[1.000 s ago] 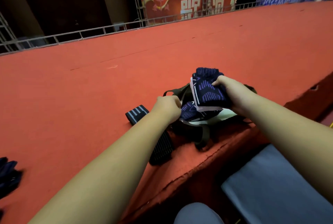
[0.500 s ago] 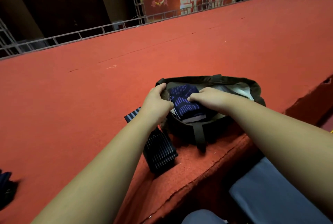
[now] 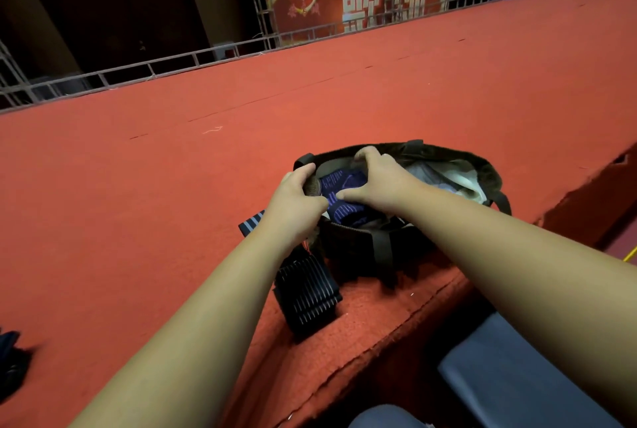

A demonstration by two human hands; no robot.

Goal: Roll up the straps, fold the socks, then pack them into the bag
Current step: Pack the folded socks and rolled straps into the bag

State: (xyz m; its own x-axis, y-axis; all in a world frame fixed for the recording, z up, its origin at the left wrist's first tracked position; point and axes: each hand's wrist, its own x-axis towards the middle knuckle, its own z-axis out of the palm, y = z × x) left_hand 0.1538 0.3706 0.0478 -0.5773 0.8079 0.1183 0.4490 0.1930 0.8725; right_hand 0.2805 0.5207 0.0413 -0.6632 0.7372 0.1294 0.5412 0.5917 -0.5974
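A dark olive bag (image 3: 458,160) stands open on the red carpet near the platform's front edge. Folded navy socks (image 3: 339,186) with purple stripes lie inside its left end. My left hand (image 3: 296,201) grips the bag's near left rim. My right hand (image 3: 381,179) reaches into the opening and holds the socks, with the thumb on them and the fingers arched over them toward the far rim. A black strap (image 3: 306,296) with thin white stripes lies beside the bag, under my left wrist, and its grey end (image 3: 251,223) sticks out to the left.
A dark bundle of cloth (image 3: 10,362) lies at the left edge of the carpet (image 3: 172,186). The platform's torn front edge (image 3: 379,341) runs diagonally below the bag, with a grey-blue surface (image 3: 517,379) beneath it. A metal railing (image 3: 138,69) borders the far side.
My right hand has carried the folded socks from above the bag down into it. My left hand has shifted along the rim and pulled the bag's mouth wider.
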